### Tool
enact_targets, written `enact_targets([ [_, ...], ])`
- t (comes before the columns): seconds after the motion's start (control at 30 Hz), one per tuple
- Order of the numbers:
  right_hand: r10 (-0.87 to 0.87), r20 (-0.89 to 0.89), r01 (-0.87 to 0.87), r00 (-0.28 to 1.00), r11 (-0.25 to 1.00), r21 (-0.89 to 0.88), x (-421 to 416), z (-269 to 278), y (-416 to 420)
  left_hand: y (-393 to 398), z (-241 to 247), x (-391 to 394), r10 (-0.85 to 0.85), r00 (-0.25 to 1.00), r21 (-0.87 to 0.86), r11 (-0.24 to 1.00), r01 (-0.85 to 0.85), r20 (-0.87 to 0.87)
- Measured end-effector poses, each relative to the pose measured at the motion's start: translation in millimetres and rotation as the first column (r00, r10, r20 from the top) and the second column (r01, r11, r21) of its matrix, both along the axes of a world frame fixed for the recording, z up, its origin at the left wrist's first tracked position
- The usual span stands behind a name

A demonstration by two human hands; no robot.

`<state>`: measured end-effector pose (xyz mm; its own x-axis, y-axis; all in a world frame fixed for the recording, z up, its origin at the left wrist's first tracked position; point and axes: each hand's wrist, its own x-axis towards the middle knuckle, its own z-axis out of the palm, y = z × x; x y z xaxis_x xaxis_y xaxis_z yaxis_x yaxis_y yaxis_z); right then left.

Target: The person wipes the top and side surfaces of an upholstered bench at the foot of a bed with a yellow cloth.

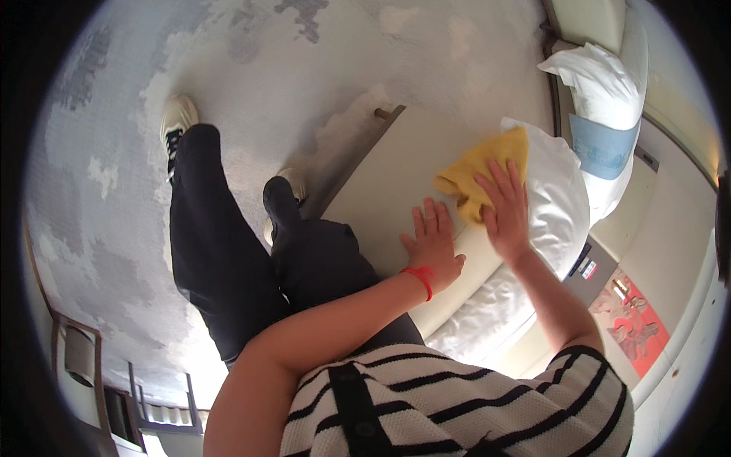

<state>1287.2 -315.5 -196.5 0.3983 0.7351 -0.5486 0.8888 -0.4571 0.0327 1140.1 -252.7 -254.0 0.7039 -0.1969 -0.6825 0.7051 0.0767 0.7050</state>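
My right hand (505,214) presses a yellow cloth (485,163) with fingers spread over it. The cloth is bunched, blurred at its far edge, and lies against a pale, smooth side panel (394,171) that looks like part of a bed or sofa. Beside it, my left hand (437,243), with a red string bracelet (422,280) at the wrist, lies flat on the same panel. Its fingers are apart and it holds nothing. White bedding (557,194) runs along the panel, just right of my right hand.
A white pillow (602,80) with a blue band (604,145) rests beyond the bedding. At the panel's lower edge a short leg (381,113) meets the grey patterned carpet (274,74). A red picture panel (631,323) is on the right, a framed chair (165,411) at lower left.
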Motion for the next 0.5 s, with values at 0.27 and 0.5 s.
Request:
enact_targets([
  [0.27,-0.622,-0.039,0.594,0.782,0.725,0.348,-49.7,-14.9,-89.2,-16.7,-9.7,-4.8,0.122,0.984,0.076,0.988,-0.132,0.129],
  [0.5,-0.693,0.064,0.548,0.718,0.619,0.562,13.4,-49.0,-71.5,-11.2,-14.1,23.0,0.066,0.766,0.203,0.946,-0.252,0.639],
])
